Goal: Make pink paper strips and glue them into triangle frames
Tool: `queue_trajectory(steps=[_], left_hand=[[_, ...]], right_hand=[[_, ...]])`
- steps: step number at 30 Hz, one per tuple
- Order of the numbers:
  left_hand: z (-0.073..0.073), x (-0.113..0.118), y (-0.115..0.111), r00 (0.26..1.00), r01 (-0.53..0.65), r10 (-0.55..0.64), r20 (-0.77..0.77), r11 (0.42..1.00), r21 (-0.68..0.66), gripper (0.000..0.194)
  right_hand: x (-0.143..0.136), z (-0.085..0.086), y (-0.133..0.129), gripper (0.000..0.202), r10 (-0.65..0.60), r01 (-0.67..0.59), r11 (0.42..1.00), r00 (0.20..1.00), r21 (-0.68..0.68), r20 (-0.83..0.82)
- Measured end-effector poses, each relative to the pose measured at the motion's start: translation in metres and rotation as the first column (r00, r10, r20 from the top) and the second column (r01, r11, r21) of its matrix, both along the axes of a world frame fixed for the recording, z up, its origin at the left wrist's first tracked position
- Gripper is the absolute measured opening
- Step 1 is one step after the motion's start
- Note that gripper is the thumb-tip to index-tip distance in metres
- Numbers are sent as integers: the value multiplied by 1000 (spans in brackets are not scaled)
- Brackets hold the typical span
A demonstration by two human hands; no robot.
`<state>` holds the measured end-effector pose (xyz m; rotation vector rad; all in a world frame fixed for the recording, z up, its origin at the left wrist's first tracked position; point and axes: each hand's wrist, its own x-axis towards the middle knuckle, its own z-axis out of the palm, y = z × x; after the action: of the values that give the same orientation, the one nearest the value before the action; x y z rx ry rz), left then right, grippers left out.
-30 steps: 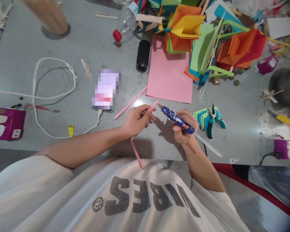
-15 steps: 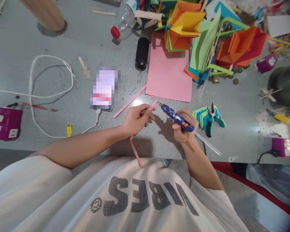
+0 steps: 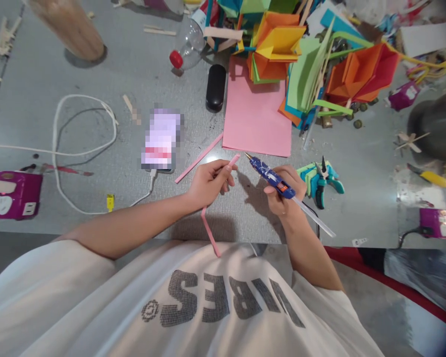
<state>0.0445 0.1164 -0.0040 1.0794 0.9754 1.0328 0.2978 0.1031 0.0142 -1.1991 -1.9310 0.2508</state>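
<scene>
My left hand (image 3: 212, 182) is closed on a narrow pink paper strip (image 3: 210, 231), pinching one end between thumb and fingers. The strip's other end hangs down past the table edge toward my shirt. My right hand (image 3: 285, 187) wraps round a blue hot glue gun (image 3: 271, 174), shaped like a thick pen, with a clear glue stick (image 3: 315, 218) coming out of its back. Its metal tip points at the held strip's end, a small gap apart from it. A second pink strip (image 3: 198, 157) lies on the table beyond my left hand, beside the pink paper sheets (image 3: 258, 119).
Folded colored paper shapes (image 3: 277, 44) stand at the back. Pliers (image 3: 321, 183) lie on paper scraps to the right. A phone (image 3: 160, 139) on a white cable (image 3: 55, 163), a black case (image 3: 216, 88), a plastic bottle (image 3: 190, 43) and a purple power socket (image 3: 13, 196) are on the table.
The glue gun's tip has drawn back slightly from the strip's end, which it was touching or nearly touching. My left hand stays almost in place. The view has shifted a little.
</scene>
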Motion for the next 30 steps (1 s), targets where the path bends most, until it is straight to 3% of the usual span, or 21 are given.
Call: queue_trajectory(steps=[3, 5, 8, 11, 13, 15, 20, 23, 26, 27, 28, 30], left_hand=[[2, 0, 1, 1000, -3, 3, 26, 999, -33, 55], [2, 0, 1, 1000, -3, 5, 31, 999, -51, 55], [2, -1, 2, 999, -30, 31, 32, 999, -13, 56], [-1, -1, 4, 995, -72, 70, 67, 997, 37, 57], [-2, -1, 5, 991, -90, 86, 101, 995, 42, 55], [-3, 0, 5, 985, -113, 107, 133, 993, 35, 54], [-4, -1, 6, 963, -172, 169, 208, 985, -3, 46], [-6, -3, 7, 959, -178, 178, 220, 984, -20, 37], [-7, -4, 9, 949, -208, 206, 238, 978, -16, 32], [-7, -4, 10, 944, -224, 221, 247, 974, -13, 31], [-7, -4, 11, 938, -240, 235, 256, 971, -10, 30], [-5, -5, 14, 924, -272, 264, 275, 962, -10, 28]], right_hand=[[15, 7, -2, 74, -112, 112, 994, 993, -4, 34], [36, 13, -7, 79, -251, 255, 966, 964, -36, 84], [81, 17, -21, 83, -506, 509, 861, 847, 29, 161], [137, 12, -43, 73, -714, 708, 697, 675, 110, 185], [175, 4, -57, 55, -768, 781, 620, 587, 70, 257], [207, -5, -67, 42, -729, 792, 610, 555, 12, 401], [255, -18, -74, 32, -544, 731, 665, 615, -154, 570], [261, -14, -70, 44, -534, 733, 658, 615, -172, 581], [243, -6, -68, 46, -682, 802, 597, 509, -2, 525], [230, -3, -68, 41, -725, 793, 603, 502, 83, 472], [213, -1, -68, 33, -719, 741, 655, 552, 147, 423], [168, 2, -70, 18, -626, 577, 780, 724, 242, 291]])
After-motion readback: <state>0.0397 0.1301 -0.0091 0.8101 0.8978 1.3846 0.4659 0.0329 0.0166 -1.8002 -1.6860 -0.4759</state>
